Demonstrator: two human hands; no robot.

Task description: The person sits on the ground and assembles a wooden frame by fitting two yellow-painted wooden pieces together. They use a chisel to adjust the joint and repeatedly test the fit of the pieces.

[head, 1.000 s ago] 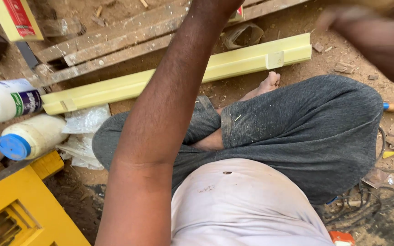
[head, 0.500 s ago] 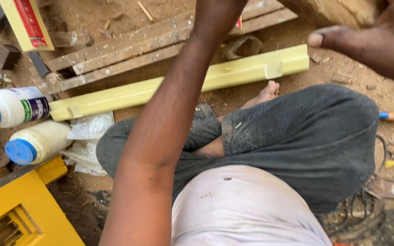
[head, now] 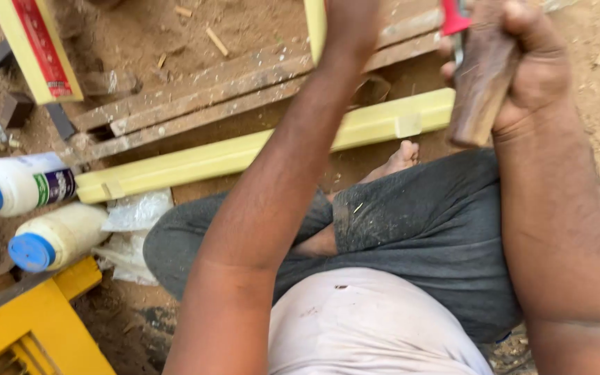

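My left hand (head: 352, 24) reaches to the top edge and closes around an upright yellow wooden strip (head: 314, 24); its fingers are mostly cut off by the frame. My right hand (head: 543, 76) is raised at the upper right, gripping a thick brown wooden handle (head: 477, 104) that points down and left. A red part (head: 453, 17) shows just above that handle. Below both hands a long yellow wooden beam (head: 244, 153) lies across the dirt in front of my crossed legs in grey trousers (head: 425, 229).
Two blue-capped bottles lie at the left, one white (head: 15, 184) and one cream (head: 57, 236), beside a crumpled plastic bag (head: 133, 215). A yellow frame (head: 29, 326) fills the lower left. Weathered planks (head: 196, 97) and a yellow-and-red board (head: 36, 48) lie beyond the beam.
My right hand has come into view from the upper right, now showing the wooden handle it grips. The view has tilted up, and the yellow strip at my left hand has appeared.
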